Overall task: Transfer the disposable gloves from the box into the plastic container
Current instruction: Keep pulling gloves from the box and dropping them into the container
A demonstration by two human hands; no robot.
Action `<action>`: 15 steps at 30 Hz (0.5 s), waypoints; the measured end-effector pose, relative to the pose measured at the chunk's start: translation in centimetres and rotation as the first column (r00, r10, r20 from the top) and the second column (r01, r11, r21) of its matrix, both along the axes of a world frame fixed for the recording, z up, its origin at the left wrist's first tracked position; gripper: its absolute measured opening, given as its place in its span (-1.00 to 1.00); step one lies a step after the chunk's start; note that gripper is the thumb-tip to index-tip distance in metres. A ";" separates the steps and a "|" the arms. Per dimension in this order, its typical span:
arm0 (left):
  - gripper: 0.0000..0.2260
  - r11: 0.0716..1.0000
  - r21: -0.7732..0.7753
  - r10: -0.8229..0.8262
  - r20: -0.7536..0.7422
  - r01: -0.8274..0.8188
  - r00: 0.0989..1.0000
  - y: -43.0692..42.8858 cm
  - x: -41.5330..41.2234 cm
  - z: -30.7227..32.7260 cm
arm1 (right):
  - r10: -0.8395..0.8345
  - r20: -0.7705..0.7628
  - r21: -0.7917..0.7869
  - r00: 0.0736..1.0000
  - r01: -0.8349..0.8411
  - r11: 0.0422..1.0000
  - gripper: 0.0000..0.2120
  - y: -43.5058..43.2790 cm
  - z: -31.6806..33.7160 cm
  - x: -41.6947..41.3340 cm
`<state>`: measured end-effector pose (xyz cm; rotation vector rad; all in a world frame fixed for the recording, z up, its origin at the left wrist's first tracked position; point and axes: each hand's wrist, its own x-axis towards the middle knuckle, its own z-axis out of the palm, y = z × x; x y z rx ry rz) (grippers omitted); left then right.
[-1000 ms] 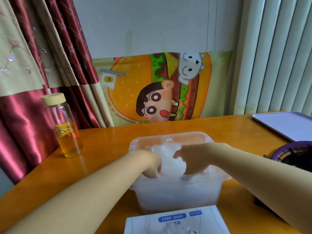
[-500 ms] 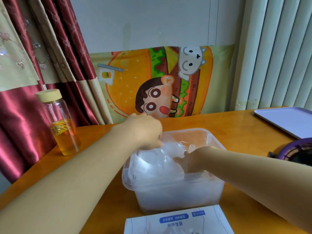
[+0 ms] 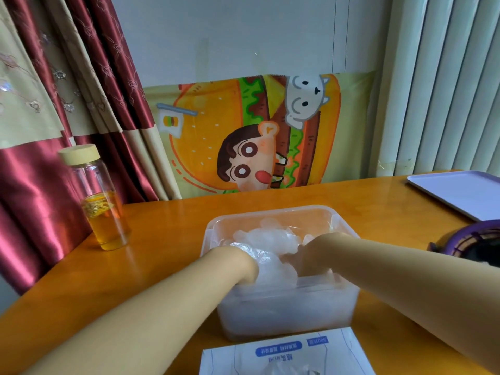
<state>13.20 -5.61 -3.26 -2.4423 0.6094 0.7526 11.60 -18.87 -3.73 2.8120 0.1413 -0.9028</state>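
Observation:
A clear plastic container [image 3: 273, 216] stands at the table's middle, heaped with crumpled transparent disposable gloves [image 3: 266, 239]. Both my hands are inside it at the near side. My left hand [image 3: 236, 262] is pushed down at the near-left corner, its fingers curled into the gloves and buried in them. My right hand [image 3: 315, 254] is beside it on the right, fingers bent down into the pile. The white glove box [image 3: 286, 353] with blue labels lies just in front of the container, a bit of glove showing in its opening.
A glass bottle [image 3: 104, 209] with amber liquid and a pale lid stands at the left. A lavender tray [image 3: 460, 193] lies at the far right, a purple fan [image 3: 470, 243] near it. Cartoon cloth and curtains back the table [image 3: 167, 239].
My left hand, which was raised over the far-left rim pulling gloves up, has come down into the near-left corner. The right hand stays in the pile. The view has tilted slightly.

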 end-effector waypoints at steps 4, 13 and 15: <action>-0.68 0.999 0.020 -0.036 0.019 0.036 0.999 0.4 -0.2 0.9 | 0.014 0.054 0.091 0.998 -0.019 0.996 -0.31 -0.4 0.7 -0.7; -0.56 0.856 -0.510 0.058 -0.058 -0.079 0.997 5.5 -3.7 8.4 | -0.005 0.211 0.297 0.978 -0.059 0.953 -0.48 -2.3 4.7 -4.2; -0.61 0.773 -0.621 0.108 -0.073 -0.129 0.992 7.2 -4.3 8.5 | -0.024 0.244 0.332 0.969 -0.060 0.941 -0.52 -2.1 5.0 -5.2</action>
